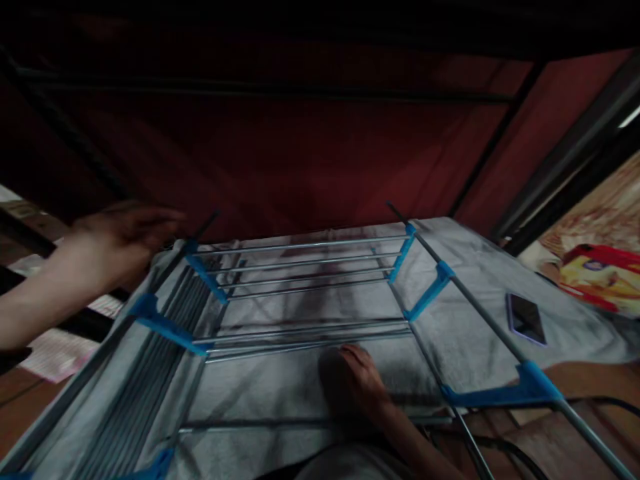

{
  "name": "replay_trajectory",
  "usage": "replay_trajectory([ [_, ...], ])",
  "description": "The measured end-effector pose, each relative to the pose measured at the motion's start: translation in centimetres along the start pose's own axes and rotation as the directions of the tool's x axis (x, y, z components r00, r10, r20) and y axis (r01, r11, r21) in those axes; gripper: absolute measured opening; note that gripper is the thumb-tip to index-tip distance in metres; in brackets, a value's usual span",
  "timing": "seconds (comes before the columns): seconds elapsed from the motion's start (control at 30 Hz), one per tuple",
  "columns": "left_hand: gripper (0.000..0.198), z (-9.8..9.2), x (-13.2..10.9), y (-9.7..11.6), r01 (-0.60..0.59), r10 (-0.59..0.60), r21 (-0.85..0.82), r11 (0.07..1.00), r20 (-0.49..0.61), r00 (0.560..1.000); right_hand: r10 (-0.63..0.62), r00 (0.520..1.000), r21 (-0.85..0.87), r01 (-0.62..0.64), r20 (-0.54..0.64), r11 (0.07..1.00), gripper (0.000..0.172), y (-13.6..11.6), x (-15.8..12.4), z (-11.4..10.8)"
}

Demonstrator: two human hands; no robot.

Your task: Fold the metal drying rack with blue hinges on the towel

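Observation:
A metal drying rack with blue plastic brackets (423, 293) lies on a grey-white cloth, its thin rods (310, 290) running across between two long side poles. My left hand (123, 237), smeared by motion, is raised beside the upper end of the left pole (170, 263). Its fingers stretch to the right, and I see nothing in them. Lower down, my right hand (367, 377) hovers over the cloth just below a pair of cross rods (315, 337). Its fingers point forward, loosely bent, with nothing visible in them.
Several loose rods (150, 373) lie bundled along the left side. On the cloth (465, 257) at right rests a phone (526, 319). A red and yellow packet (603, 277) is beyond it. Dark red fabric (310, 160) and dark frame bars (495, 143) stand ahead.

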State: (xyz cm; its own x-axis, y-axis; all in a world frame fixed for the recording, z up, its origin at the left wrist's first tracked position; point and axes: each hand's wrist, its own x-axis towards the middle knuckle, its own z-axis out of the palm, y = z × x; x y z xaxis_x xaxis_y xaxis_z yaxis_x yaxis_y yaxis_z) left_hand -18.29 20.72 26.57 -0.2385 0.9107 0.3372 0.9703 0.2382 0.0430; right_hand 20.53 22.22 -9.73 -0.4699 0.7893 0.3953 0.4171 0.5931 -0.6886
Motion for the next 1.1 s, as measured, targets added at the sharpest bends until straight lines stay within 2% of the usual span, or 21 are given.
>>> replay_trajectory([
  [0.07,0.066,1.9,1.1,3.5,-0.209,0.207,-0.161,0.965,-0.029,0.978,0.061,0.998,-0.017,-0.061,-0.017,0.998,0.047,0.2,0.0,-0.3],
  [0.1,0.054,3.3,1.4,5.5,-0.305,0.312,-0.233,0.923,-0.010,0.950,0.092,0.996,-0.016,-0.092,-0.024,0.996,0.047,0.2,0.1,-0.6],
  [0.13,0.042,5.0,1.4,7.7,-0.389,0.421,-0.275,0.879,0.064,0.905,0.120,0.992,-0.011,-0.120,-0.038,0.993,0.045,0.3,0.2,-1.0],
  [0.2,0.029,8.8,0.9,12.3,-0.438,0.503,-0.292,0.850,0.203,0.840,0.172,0.981,0.014,-0.171,-0.092,0.985,0.040,0.5,0.2,-2.0],
  [0.23,0.027,10.9,0.4,14.6,-0.467,0.550,-0.317,0.825,0.268,0.791,0.198,0.972,0.032,-0.196,-0.127,0.980,0.038,0.7,0.1,-2.5],
  [0.27,0.026,12.9,-0.3,16.8,-0.487,0.593,-0.358,0.797,0.312,0.742,0.228,0.959,0.054,-0.222,-0.167,0.974,0.036,0.9,0.1,-3.1],
  [0.3,0.027,14.9,-1.1,18.9,-0.480,0.611,-0.398,0.782,0.334,0.718,0.265,0.941,0.080,-0.253,-0.212,0.964,0.035,1.2,0.0,-3.7],
  [0.37,0.031,18.6,-3.0,22.4,-0.439,0.606,-0.448,0.779,0.359,0.709,0.360,0.882,0.143,-0.331,-0.305,0.933,0.031,2.2,-0.2,-4.8],
  [0.4,0.032,20.3,-4.0,23.8,-0.428,0.614,-0.471,0.771,0.373,0.696,0.413,0.839,0.176,-0.374,-0.355,0.911,0.030,2.8,-0.2,-5.4],
  [0.43,0.033,21.8,-5.0,25.0,-0.404,0.598,-0.475,0.781,0.384,0.704,0.459,0.792,0.204,-0.411,-0.402,0.888,0.031,3.5,-0.2,-5.9],
  [0.5,0.036,24.5,-6.7,26.7,-0.374,0.578,-0.478,0.795,0.407,0.707,0.517,0.703,0.240,-0.461,-0.489,0.854,0.034,4.8,0.0,-6.7],
  [0.57,0.039,26.5,-7.8,27.8,-0.373,0.578,-0.478,0.795,0.413,0.704,0.538,0.644,0.252,-0.486,-0.544,0.837,0.040,5.9,0.3,-7.4],
  [0.63,0.038,27.7,-8.3,28.4,-0.382,0.584,-0.480,0.790,0.396,0.709,0.556,0.612,0.261,-0.506,-0.563,0.822,0.043,6.6,0.9,-7.7],
  [0.7,0.030,28.1,-8.2,28.7,-0.378,0.579,-0.480,0.791,0.388,0.717,0.566,0.605,0.267,-0.515,-0.561,0.815,0.044,6.8,1.4,-8.0],
  [0.87,0.026,27.1,-6.7,29.0,-0.353,0.559,-0.478,0.804,0.406,0.723,0.482,0.648,0.217,-0.447,-0.589,0.868,0.050,6.6,2.4,-8.6],
  [1.0,0.032,26.6,-6.1,29.1,-0.336,0.544,-0.494,0.802,0.372,0.752,0.545,0.618,0.255,-0.497,-0.567,0.829,0.053,7.6,3.2,-9.1],
  [1.1,0.036,26.6,-6.1,29.0,-0.320,0.549,-0.531,0.785,0.357,0.756,0.563,0.631,0.301,-0.481,-0.534,0.824,0.056,8.5,3.9,-9.4],
])
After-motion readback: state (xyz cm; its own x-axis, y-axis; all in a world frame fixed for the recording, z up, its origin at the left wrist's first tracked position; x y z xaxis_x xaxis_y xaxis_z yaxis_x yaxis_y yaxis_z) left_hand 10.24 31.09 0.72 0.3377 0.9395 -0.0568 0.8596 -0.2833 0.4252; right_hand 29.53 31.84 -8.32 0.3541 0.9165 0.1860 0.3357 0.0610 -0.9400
